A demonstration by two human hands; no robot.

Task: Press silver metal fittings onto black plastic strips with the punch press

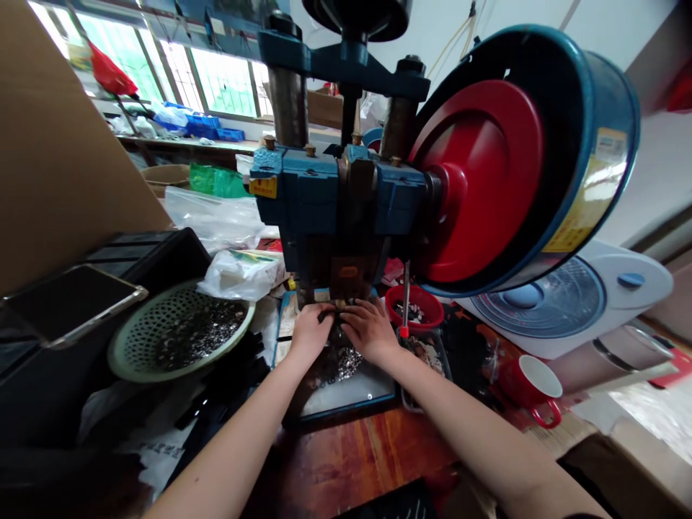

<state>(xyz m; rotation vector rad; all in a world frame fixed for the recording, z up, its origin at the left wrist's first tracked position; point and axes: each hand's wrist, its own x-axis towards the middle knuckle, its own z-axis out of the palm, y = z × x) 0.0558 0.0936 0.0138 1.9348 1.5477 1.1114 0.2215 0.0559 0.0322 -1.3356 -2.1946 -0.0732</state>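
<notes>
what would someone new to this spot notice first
Probably the big red and blue wheel on the right side of the blue machine, which towers over the middle of the bench. Just below it, both bare hands meet at the machine's base, left and right, above a small pile of shiny metal bits.

Blue is worn by the press, red by its disc.
The tabletop is streaked reddish-brown; toward its right edge, the mug is coloured red outside, white inside.
</notes>
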